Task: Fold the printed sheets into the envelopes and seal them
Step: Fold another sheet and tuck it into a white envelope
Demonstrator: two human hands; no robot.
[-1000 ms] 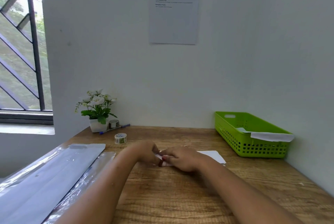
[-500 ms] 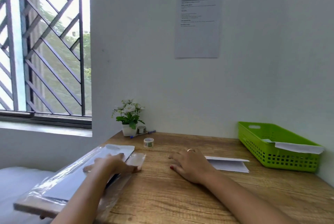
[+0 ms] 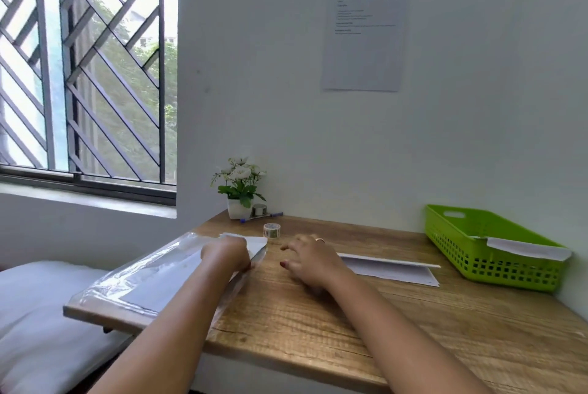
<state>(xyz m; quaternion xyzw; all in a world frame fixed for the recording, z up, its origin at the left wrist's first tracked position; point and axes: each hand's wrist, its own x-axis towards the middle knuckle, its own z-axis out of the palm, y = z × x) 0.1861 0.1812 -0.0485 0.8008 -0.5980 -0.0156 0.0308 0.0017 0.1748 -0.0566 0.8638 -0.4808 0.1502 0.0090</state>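
At the left of the wooden tabletop lies a clear plastic pack of pale flat paper, its near end jutting past the edge. The left hand sits at the pack's far mouth, where a white corner of paper pokes out. Its fingers curl down out of my sight, so I cannot tell whether that grip pinches the paper or only presses the wrapper. The right hand hovers low with fingers spread and loose, its grip released, holding nothing.

Just right of it lies 1 folded white printed sheet, flat on the wood. I'd judge it light and floppy, easy to crease or skid, so best taken by pinching the folded edge. The wrapper looks slippery; pinning it with 1 hand should help paper slide out.

A small roll of tape stands nearby, and a lime-green plastic basket sits far right.
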